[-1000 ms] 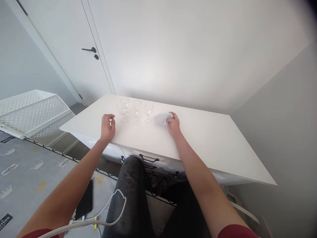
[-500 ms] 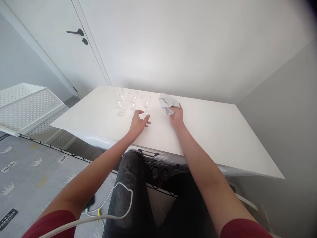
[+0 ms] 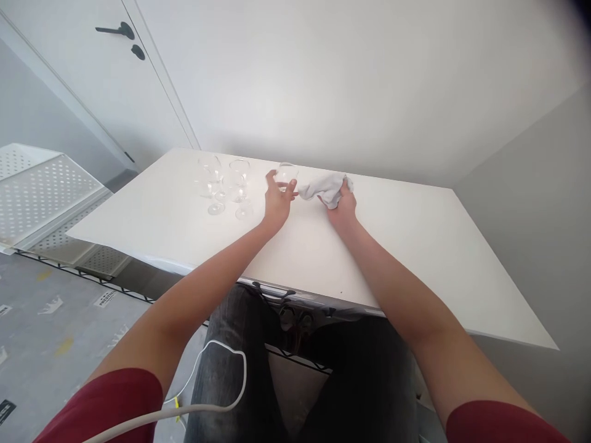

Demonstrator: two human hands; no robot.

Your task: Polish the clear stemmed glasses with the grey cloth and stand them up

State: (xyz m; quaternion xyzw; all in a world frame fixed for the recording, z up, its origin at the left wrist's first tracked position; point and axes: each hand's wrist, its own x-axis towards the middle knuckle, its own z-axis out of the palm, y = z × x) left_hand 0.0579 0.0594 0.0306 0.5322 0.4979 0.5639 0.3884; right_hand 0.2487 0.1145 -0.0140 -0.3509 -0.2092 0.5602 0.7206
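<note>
My left hand is closed around a clear stemmed glass; its bowl shows above my fingers, and its lower part is hidden behind them. To the right, my right hand grips a crumpled light-grey cloth, whose loose end reaches left towards the glass. Several more clear stemmed glasses stand upright on the left of the white table, among them a front one and another just right of it.
The white tabletop runs along the wall, with drawer handles on its near side. White perforated shelving stands at the left. A white cable loops over my left leg.
My left hand has gone from open beside the glass to holding it, and has moved it right. The cloth in my right hand has shifted slightly right and spread out sideways.
</note>
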